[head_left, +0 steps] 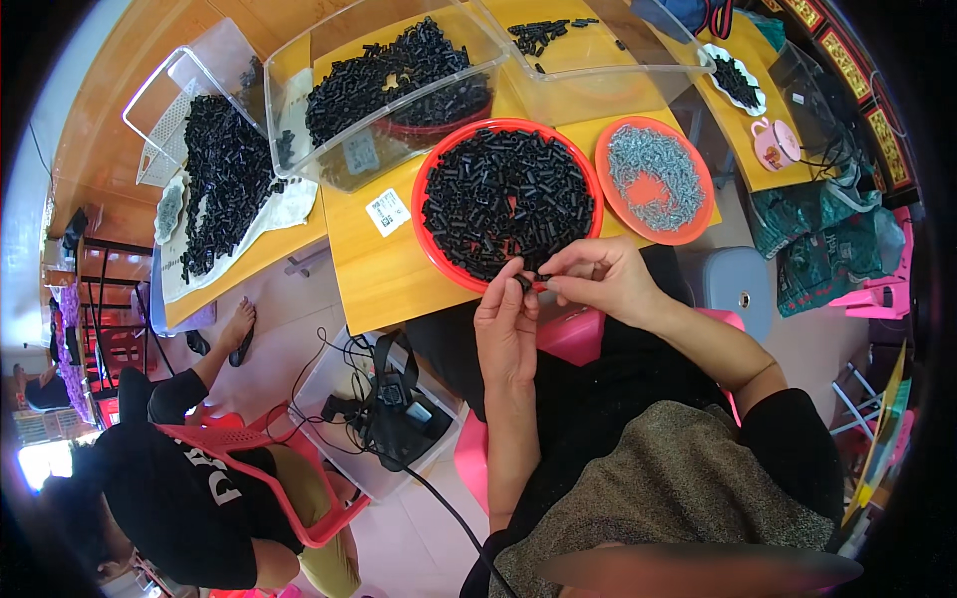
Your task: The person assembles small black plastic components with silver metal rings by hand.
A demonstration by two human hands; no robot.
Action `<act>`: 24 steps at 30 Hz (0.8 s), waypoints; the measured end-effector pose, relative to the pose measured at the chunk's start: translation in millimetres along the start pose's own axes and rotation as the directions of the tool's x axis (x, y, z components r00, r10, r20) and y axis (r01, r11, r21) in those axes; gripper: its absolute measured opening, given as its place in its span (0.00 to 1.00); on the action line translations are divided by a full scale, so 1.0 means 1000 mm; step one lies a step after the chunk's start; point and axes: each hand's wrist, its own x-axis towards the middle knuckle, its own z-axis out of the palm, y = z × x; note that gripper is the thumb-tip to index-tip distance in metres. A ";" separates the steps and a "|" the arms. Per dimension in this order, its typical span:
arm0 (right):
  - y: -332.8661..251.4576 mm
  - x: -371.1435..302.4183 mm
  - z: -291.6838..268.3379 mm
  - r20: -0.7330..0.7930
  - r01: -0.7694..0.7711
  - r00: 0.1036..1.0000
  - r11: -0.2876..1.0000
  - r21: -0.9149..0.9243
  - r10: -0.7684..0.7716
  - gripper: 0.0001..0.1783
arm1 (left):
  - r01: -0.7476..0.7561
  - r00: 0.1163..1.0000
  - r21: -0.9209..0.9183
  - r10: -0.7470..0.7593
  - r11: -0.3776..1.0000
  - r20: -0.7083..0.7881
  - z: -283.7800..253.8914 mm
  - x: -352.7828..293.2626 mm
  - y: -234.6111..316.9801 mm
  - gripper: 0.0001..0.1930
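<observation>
Both my hands meet at the near rim of a round red basin [436,249] heaped with small black plastic pieces [503,189]. My left hand [506,324] is closed, thumb and fingers pinching one small black plastic piece [523,283]. Coming from the right, my right hand [608,284] is pinched at the fingertips on another small dark piece [542,278], close beside the first. Whether the two pieces touch is too small to tell. To the right of the basin, an orange-red plate [702,204] carries many silver screws [655,177].
Clear plastic bins [349,179] with black pieces stand behind the basin. A white label [388,211] lies on the yellow table [369,289]. At left, more black pieces [221,189] cover a cloth. A seated person [189,488] is lower left, near a cable-filled bin [384,468].
</observation>
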 end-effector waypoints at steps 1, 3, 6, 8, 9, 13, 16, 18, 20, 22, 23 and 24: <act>0.001 -0.001 0.002 -0.009 0.043 0.999 0.991 0.128 -0.042 0.08 | -0.021 1.000 0.003 0.021 1.000 0.011 0.000 0.000 -0.001 0.14; 0.000 -0.004 0.003 0.038 0.033 0.999 0.990 0.135 -0.039 0.08 | -0.036 0.999 -0.008 0.037 0.999 0.021 -0.004 0.001 -0.004 0.13; 0.010 -0.004 0.003 0.022 0.064 0.998 0.995 0.081 -0.066 0.07 | -0.056 0.998 -0.013 0.056 0.998 0.026 -0.002 0.000 -0.005 0.11; 0.013 -0.005 0.004 0.018 0.103 0.994 0.993 0.049 -0.104 0.07 | -0.060 0.998 -0.008 0.060 0.998 0.019 -0.002 -0.001 -0.004 0.11; 0.013 -0.005 0.005 0.017 0.103 0.994 0.993 0.050 -0.104 0.07 | -0.066 0.998 0.003 0.066 0.998 0.013 -0.002 -0.001 -0.004 0.11; 0.016 -0.005 0.008 0.004 0.092 0.996 0.983 0.159 -0.094 0.06 | -0.110 0.993 0.065 0.112 0.992 -0.027 0.002 -0.002 -0.005 0.10; 0.019 -0.006 0.008 0.005 0.093 0.995 0.982 0.163 -0.095 0.06 | -0.128 0.990 0.093 0.132 0.987 -0.038 0.003 -0.002 -0.006 0.10; 0.021 -0.006 0.008 0.006 0.092 0.996 0.982 0.165 -0.094 0.06 | -0.114 0.992 0.092 0.118 0.989 -0.038 0.003 -0.002 -0.007 0.10; 0.023 -0.006 0.007 0.003 0.104 0.994 0.983 0.150 -0.105 0.06 | -0.100 0.994 0.090 0.103 0.991 -0.039 0.002 -0.002 -0.007 0.10; 0.024 -0.006 0.008 0.004 0.102 0.995 0.980 0.169 -0.104 0.06 | -0.109 0.994 0.075 0.110 0.991 -0.008 0.002 -0.002 -0.007 0.11; 0.024 -0.005 0.008 0.005 0.099 0.995 0.977 0.187 -0.102 0.06 | -0.109 0.994 0.075 0.110 0.991 -0.008 0.002 -0.002 -0.007 0.11; 0.023 -0.006 0.007 0.005 0.099 0.995 0.977 0.188 -0.102 0.06 | -0.098 0.995 0.070 0.098 0.993 -0.004 0.002 -0.002 -0.006 0.12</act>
